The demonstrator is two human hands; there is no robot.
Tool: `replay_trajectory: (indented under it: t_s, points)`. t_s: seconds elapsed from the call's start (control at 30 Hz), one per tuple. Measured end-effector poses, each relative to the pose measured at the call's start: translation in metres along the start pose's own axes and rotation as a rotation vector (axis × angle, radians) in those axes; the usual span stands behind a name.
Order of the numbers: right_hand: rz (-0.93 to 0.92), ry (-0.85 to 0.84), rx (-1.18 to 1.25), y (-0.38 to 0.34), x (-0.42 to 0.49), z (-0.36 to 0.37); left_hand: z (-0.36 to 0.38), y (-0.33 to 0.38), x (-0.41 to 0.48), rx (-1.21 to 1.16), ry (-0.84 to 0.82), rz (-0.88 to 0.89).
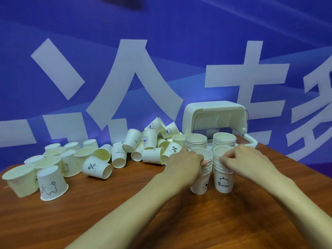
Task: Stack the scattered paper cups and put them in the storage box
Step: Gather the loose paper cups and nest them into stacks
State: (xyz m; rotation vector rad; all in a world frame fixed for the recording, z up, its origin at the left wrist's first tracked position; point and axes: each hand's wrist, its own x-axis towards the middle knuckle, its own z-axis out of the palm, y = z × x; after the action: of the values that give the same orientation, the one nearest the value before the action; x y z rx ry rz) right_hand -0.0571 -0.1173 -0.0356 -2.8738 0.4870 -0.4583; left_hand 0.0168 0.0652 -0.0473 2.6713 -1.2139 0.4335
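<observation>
Two upright stacks of white paper cups stand side by side on the wooden table. My left hand grips the left stack at its upper rims. My right hand holds the right stack, whose bottom cup reads "Bear". Two more stacks stand just behind, in front of the white storage box, which has its lid raised. Several loose cups lie heaped to the left of the box, and more are scattered across the table's left side.
The brown wooden table has bare room in front and in the middle. Its right edge runs diagonally past the box. A blue banner with large white characters hangs directly behind the table.
</observation>
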Motion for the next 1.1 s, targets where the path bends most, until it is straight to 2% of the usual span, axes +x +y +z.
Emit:
replay_trajectory:
  t_s: [0.1, 0.2, 0.27, 0.43, 0.6, 0.7, 0.87, 1.1]
  points:
    - [-0.021, 0.037, -0.188, -0.005, -0.003, -0.012, -0.004, 0.001, -0.011, -0.045, 0.045, -0.031]
    - [-0.055, 0.315, -0.25, -0.02, -0.008, -0.025, -0.014, -0.016, -0.03, -0.029, 0.203, -0.038]
    - [-0.149, 0.407, -0.194, -0.049, -0.009, -0.027, -0.022, -0.042, -0.046, 0.078, 0.248, -0.046]
    - [-0.456, 0.208, -0.054, -0.156, 0.003, 0.012, -0.048, -0.137, -0.098, 0.243, 0.193, -0.227]
    - [-0.65, 0.03, 0.023, -0.259, 0.04, 0.071, -0.07, -0.24, -0.172, 0.467, 0.117, -0.517]
    - [-0.721, -0.028, 0.046, -0.311, 0.055, 0.103, -0.065, -0.278, -0.211, 0.544, 0.058, -0.643]
    - [-0.678, -0.084, 0.062, -0.363, 0.06, 0.148, -0.041, -0.3, -0.237, 0.448, 0.115, -0.609]
    - [-0.667, -0.07, -0.005, -0.365, 0.063, 0.169, -0.034, -0.294, -0.242, 0.24, 0.338, -0.569]
